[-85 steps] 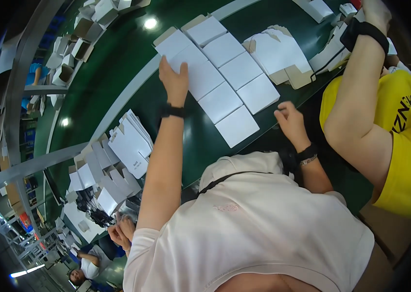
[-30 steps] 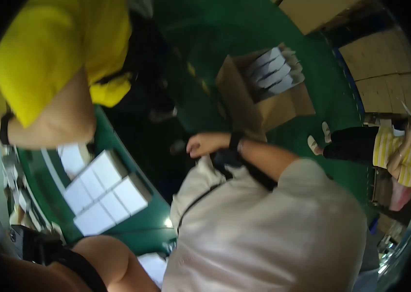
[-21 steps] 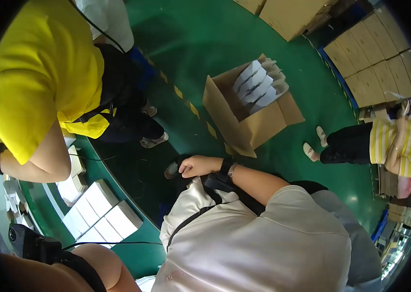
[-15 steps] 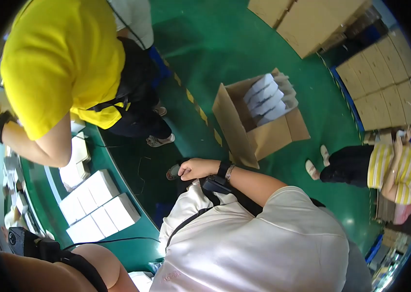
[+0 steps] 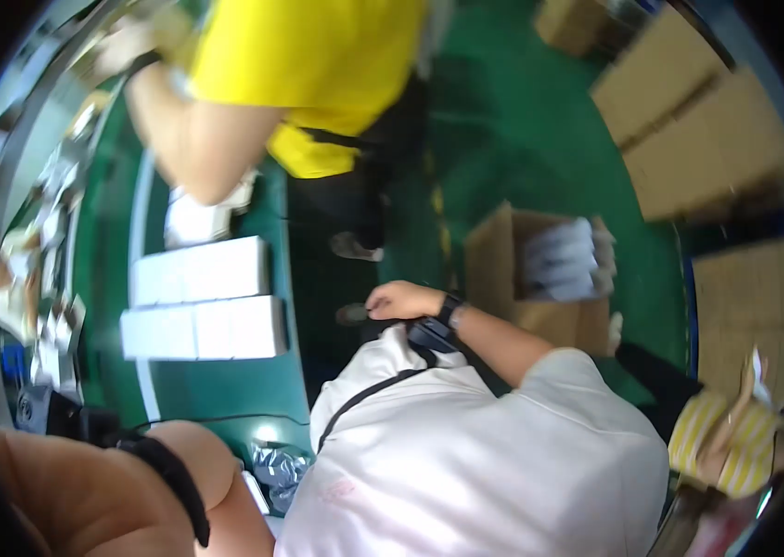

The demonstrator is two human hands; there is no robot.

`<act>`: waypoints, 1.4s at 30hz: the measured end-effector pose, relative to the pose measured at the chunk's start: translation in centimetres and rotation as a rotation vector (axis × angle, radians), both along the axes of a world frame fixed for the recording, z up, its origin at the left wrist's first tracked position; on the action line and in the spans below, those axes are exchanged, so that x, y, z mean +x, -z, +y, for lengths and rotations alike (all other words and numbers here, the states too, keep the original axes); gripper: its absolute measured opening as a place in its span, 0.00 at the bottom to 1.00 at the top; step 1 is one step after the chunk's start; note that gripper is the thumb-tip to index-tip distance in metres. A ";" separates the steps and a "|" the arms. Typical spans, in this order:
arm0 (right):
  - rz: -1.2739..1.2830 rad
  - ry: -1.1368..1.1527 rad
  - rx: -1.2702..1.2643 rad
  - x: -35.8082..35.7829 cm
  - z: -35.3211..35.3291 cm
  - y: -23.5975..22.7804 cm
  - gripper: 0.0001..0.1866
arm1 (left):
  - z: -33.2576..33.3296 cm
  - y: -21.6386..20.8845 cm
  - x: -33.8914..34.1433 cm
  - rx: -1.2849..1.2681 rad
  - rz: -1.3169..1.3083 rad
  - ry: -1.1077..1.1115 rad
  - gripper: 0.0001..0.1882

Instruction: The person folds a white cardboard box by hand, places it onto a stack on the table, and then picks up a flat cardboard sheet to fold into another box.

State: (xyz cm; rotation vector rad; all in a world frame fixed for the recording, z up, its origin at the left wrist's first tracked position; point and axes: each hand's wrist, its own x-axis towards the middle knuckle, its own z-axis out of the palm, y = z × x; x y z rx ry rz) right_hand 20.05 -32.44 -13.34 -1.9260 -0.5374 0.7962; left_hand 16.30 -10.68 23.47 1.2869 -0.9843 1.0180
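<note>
My right hand [image 5: 406, 302] hangs in front of my waist with its fingers curled in and nothing visible in them. A black band and a watch circle that wrist, beside a small black device at my waist. My left arm is bent up close to the lens at the lower left, a black strap round it and a black camera box [image 5: 47, 410] on it. Only bare skin of the left hand or wrist [image 5: 58, 492] shows; its fingers are hidden. Nearest that arm, two rows of white boxes [image 5: 202, 330] stand on the green table [image 5: 225, 395].
A dark plastic bag [image 5: 281, 469] lies on the table by my left elbow. On the floor to my right stands an open carton [image 5: 489, 265] holding white pieces [image 5: 559, 260]. One person in yellow [image 5: 308, 56] works ahead; another in stripes [image 5: 717, 441] is at right, near stacked cartons [image 5: 698, 130].
My view has turned left, so the table, white boxes, person in yellow and carton sit further right in the picture. The bag shows more fully. My hands keep nearly the same pose.
</note>
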 end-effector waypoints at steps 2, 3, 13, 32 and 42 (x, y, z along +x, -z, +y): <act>-0.068 -0.053 -0.022 0.6 1.2 -0.6 0.17 | 3.4 0.8 -1.5 0.020 -0.037 -0.184 0.35; -0.083 -0.068 -0.003 1.0 1.9 -0.1 0.17 | 5.2 1.2 -2.5 0.027 -0.052 -0.297 0.35; -0.050 -0.614 0.103 5.0 17.6 -13.3 0.17 | 14.8 10.9 -13.8 -0.679 0.569 -1.238 0.11; -0.646 -0.635 -0.024 15.6 27.5 -10.2 0.26 | 14.3 33.9 -6.1 -0.702 1.703 -0.643 0.64; -0.548 -0.578 0.080 13.7 24.2 -11.0 0.25 | 14.3 36.6 -3.5 -0.584 1.459 -0.678 0.63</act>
